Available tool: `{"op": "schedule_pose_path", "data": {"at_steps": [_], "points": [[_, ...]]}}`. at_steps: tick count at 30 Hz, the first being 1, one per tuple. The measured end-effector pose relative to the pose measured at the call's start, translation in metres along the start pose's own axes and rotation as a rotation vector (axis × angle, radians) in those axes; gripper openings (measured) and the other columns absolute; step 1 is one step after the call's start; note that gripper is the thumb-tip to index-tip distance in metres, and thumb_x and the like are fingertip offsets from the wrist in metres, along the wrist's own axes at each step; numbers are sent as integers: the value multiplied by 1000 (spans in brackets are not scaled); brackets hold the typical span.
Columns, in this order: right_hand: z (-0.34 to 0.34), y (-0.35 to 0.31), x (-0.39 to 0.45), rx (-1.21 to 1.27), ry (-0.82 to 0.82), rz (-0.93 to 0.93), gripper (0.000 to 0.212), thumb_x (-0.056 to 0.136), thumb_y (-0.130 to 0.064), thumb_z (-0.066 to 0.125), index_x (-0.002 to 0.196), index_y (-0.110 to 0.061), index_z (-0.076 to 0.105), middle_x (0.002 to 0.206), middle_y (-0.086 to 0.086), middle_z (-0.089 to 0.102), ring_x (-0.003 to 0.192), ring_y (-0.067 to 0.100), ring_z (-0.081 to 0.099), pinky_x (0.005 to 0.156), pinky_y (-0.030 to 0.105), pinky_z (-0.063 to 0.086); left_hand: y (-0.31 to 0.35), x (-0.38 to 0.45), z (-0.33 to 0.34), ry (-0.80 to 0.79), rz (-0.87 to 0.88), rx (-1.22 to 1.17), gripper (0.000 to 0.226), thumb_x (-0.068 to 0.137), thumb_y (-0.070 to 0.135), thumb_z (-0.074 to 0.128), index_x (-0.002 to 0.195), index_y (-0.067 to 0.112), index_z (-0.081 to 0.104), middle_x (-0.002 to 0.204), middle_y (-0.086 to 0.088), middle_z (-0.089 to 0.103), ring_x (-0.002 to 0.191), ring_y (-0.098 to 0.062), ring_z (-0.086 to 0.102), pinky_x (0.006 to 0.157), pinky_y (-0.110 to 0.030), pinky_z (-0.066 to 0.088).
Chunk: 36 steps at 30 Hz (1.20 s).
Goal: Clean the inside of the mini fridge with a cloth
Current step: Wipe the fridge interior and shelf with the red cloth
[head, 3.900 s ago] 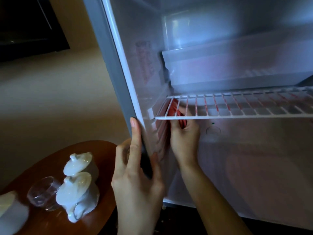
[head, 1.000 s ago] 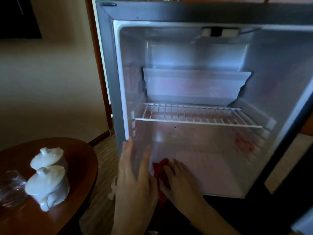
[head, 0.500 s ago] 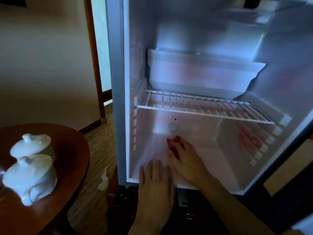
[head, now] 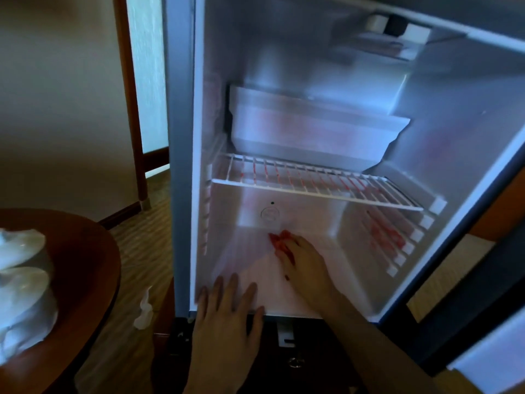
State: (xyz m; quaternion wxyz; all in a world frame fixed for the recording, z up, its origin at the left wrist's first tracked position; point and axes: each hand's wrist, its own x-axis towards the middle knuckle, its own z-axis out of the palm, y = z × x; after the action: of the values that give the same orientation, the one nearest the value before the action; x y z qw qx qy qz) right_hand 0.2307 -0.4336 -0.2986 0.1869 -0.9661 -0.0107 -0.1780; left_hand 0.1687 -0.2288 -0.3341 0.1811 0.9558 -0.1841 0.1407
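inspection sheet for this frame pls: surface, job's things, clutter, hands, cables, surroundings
surface: fridge floor, white, bare apart from the hands and cloth.
job's things: fridge, door open; red cloth on the floor near the back wall; wire shelf in place, tray above it.
clutter: white scrap on the room floor beside the fridge.
hands: left hand flat on the floor's front edge; right hand presses on the cloth.
cables: nothing seen.
surroundings: round wooden table at left with white lidded pots.
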Motion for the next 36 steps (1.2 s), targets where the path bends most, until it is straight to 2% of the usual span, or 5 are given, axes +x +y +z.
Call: {"op": "schedule_pose_path", "data": {"at_steps": [3,11,15,25,36], "points": [[5,2,31,76,36,28,29,104,-26,54,129,-16,64,125,6,65,102,28,66,95,38,52,0,3,6,53,-18,-5,42,96,53,44,121,34,71,135,-6,64,128,-33,57,108,-57,43],[-8,-10,-68,69,5,-41,41,102,-34,52,143,-32,55,139,-8,56,131,8,48,112,11,27,7,11,4,93,-37,-29,35,93,46,60,122,28,69,135,-9,58,127,-35,49,108,-57,40],[-16,-17,-108,105,31,-41,41,104,-38,50,145,-35,52,142,-14,53,133,-1,43,116,17,30,6,8,1,83,-34,-15,42,99,51,46,129,29,67,141,-8,56,133,-33,47,113,-53,37],[8,-4,22,38,81,137,29,104,-38,52,99,-18,71,94,4,72,79,23,69,80,37,56,4,8,5,72,-30,-46,45,98,55,45,135,34,60,149,-4,49,141,-29,39,118,-50,30],[-2,-15,-76,-9,20,40,44,104,-39,49,145,-24,51,139,-3,54,129,15,46,109,34,43,9,7,-5,93,-38,-46,39,94,48,61,125,27,69,137,-10,60,128,-33,50,108,-51,43]]}}
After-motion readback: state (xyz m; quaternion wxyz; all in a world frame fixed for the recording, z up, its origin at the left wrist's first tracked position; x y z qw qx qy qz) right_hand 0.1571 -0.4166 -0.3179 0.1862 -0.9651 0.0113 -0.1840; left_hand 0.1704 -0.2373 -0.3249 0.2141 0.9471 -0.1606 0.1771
